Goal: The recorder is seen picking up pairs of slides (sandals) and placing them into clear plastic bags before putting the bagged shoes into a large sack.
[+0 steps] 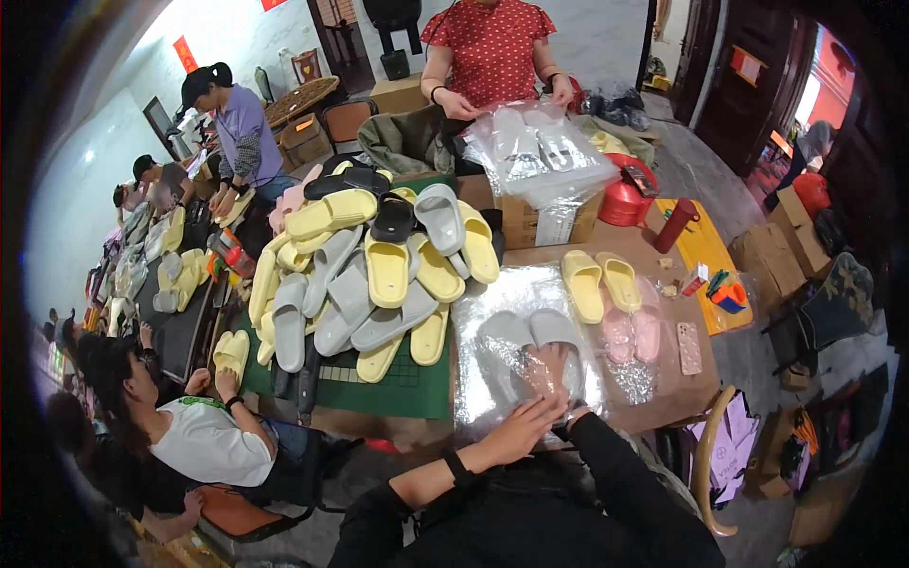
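A pair of grey slippers [504, 335] lies inside a shiny clear plastic bag [478, 379] at the near edge of the table. My right hand [546, 371] reaches into the bag, its fingers closed on the heel part of the right slipper; plastic glare blurs the fingertips. Beside my right wrist, my left hand [521, 431] is closed on the bag's near edge. Right of the bag are a pair of yellow slippers [600, 282] and a pair of pink slippers [632, 327] in clear plastic.
A big heap of grey, yellow and black slippers [346, 293] covers the green cutting mat [431, 402] on the left. Across the table, a person in red [488, 57] handles bagged slippers [535, 142] above a cardboard box [544, 222]. A phone [688, 348] and a red bottle [676, 224] are right.
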{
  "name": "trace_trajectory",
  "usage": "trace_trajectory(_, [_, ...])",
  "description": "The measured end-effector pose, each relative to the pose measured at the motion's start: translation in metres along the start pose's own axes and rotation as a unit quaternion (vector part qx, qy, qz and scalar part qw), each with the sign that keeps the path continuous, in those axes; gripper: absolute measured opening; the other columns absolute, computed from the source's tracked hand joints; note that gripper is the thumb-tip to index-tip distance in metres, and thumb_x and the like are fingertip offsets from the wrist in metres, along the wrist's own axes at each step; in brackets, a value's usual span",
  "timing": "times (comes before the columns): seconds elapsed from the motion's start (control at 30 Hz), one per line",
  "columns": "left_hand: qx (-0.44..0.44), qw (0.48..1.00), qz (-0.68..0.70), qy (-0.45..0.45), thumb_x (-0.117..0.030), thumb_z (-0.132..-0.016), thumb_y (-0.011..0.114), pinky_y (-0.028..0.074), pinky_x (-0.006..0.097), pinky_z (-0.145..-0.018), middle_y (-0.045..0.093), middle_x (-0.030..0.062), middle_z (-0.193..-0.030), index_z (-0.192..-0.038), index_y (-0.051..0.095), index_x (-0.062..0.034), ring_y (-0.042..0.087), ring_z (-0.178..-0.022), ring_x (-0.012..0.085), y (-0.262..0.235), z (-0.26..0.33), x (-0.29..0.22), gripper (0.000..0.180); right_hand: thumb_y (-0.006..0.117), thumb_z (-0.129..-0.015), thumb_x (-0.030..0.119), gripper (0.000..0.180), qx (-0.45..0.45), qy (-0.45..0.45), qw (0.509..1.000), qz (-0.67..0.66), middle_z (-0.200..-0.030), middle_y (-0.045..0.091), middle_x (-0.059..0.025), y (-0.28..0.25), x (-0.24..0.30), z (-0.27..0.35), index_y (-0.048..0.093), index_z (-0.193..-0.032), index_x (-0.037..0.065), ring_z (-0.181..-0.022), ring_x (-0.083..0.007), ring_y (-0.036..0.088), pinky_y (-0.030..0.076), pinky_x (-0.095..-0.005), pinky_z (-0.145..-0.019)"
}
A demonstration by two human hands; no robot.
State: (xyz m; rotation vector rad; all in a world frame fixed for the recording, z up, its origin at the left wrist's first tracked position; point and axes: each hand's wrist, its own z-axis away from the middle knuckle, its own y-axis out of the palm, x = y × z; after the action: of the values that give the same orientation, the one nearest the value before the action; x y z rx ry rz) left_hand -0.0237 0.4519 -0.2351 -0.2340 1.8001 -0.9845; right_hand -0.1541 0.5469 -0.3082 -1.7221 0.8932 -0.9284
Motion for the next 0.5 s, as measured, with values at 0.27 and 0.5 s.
trace_trajectory(0.27, [-0.106,0.99,0.041,-0.08,-0.012,-0.091,0.038,0.033,0.041,-0.099,0.036,0.0157,-0.135,-0.137,0.029,-0.0113,0.041,-0.117,0.0349,-0.032,-0.009,-0.001,0.048,0.057,-0.073,0.023,0.049,0.067,-0.178,0.962,-0.195,-0.118,0.05,-0.0214,-0.024,-0.017,0.01,0.05,-0.121,0.013,-0.114,-0.0353,0.042,0.03,-0.049,-0.095])
trace_trajectory(0.5, [-0.168,0.979,0.07,-0.096,-0.017,-0.094,0.036,0.034,0.038,-0.098,0.042,0.0155,-0.131,-0.135,0.033,-0.0105,0.044,-0.113,0.0336,-0.047,-0.018,0.001,0.042,0.067,-0.071,0.01,0.048,0.024,0.004,0.967,-0.253,-0.116,0.05,-0.0217,-0.088,-0.036,0.07,0.05,-0.115,0.002,-0.11,-0.0377,0.045,0.038,-0.0418,-0.092])
